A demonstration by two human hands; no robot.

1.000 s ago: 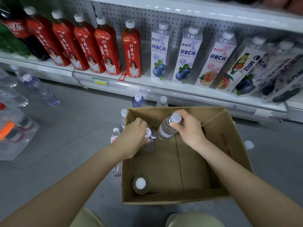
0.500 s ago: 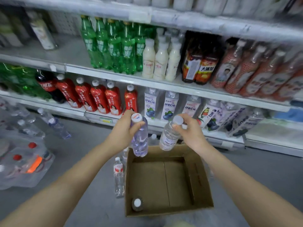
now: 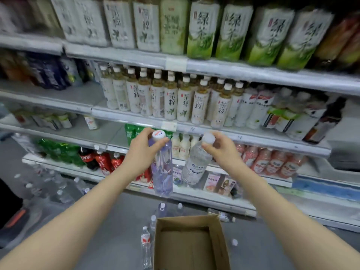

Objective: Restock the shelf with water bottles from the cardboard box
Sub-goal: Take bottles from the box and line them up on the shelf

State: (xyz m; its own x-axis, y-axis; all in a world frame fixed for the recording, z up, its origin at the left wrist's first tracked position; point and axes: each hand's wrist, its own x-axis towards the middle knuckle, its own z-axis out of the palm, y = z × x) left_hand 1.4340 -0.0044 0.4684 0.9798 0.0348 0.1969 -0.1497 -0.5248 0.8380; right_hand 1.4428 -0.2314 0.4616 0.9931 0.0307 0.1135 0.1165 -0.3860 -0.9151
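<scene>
My left hand (image 3: 141, 152) grips a purple-tinted water bottle (image 3: 162, 172) by its neck, just under the white cap; the bottle hangs upright. My right hand (image 3: 219, 148) pinches the white cap of a clear water bottle (image 3: 195, 166), which hangs tilted to the lower left. Both bottles are held up in front of the shelf (image 3: 253, 138), well above the open cardboard box (image 3: 190, 242) on the floor below.
The shelves carry tea bottles (image 3: 169, 102), green soda, red drink bottles (image 3: 103, 160) and cartons. Several loose water bottles (image 3: 145, 244) stand on the grey floor left of and behind the box. Wrapped packs of water lie at the far left.
Both hands lifted their bottles out of the box and raised them higher, up in front of the shelves. The view tilted upward, so the box dropped to the bottom of the frame.
</scene>
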